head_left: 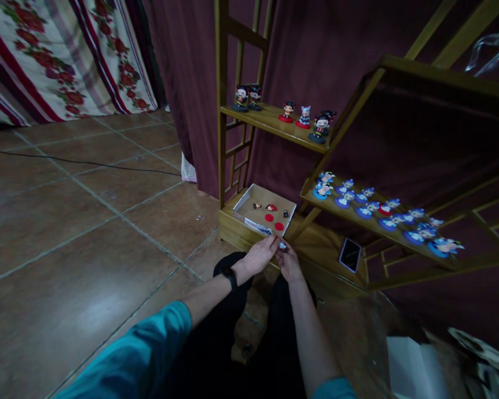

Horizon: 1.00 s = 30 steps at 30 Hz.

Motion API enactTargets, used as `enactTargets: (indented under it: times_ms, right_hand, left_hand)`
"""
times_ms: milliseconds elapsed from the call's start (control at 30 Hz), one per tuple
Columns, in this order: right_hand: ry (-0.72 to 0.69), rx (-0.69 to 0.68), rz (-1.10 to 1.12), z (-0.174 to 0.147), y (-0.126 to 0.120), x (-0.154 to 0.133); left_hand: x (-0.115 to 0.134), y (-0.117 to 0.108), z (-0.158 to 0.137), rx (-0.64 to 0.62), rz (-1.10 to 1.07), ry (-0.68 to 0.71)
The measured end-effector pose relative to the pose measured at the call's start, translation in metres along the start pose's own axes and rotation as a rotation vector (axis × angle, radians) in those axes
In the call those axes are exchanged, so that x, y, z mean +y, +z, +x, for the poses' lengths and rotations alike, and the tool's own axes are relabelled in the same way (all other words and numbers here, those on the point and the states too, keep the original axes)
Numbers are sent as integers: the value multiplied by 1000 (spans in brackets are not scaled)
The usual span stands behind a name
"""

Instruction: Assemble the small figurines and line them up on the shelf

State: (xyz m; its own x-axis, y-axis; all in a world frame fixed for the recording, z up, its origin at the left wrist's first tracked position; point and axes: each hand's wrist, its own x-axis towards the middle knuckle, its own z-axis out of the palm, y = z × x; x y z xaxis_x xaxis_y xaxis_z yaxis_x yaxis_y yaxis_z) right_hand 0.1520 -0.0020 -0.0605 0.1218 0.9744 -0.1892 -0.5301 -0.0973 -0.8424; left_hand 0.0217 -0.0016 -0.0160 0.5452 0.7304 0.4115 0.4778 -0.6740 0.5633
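Just in front of the shallow cardboard box [293, 219], my two hands meet with their fingertips together. Between them shows a small white and pale-blue figurine piece [282, 245], largely covered by the fingers. My left hand [258, 256] is closed at it from the left, a dark band on the wrist. From the other side my right hand [290, 262] has its fingers curled round the same piece. Inside the box lie two red round bases [269, 218], a red figurine part [271, 208] and a couple of small dark parts [286, 213].
The box rests on the wooden shelf unit's low ledge [316, 244], with a phone [350, 255] farther right. Several blue figurines [366, 209] stand on the middle shelf. Dark-haired figurines [321, 128] stand higher up. A white box [416, 368] is on the floor at lower right.
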Motion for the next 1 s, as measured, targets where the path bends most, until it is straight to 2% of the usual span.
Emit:
enactTargets:
  times_ms: [233,400,567,767,1000]
  right_hand:
    - [-1,-5,11,1,-1,1]
    - [-9,-1,25,1,-1,1]
    - [-10,-36,40,0,0,-1]
    - [-25,-83,63,-2,2,-5]
    - [-40,-81,63,-2,6,-7]
  left_hand:
    - [4,-2,2,-65,340,28]
    - [5,-2,2,-68,327,28]
    - [-3,-1,5,-8,88,-37]
    - [-25,6,17,90,-229,-128]
    - [-42,14,25,36,-756,-363]
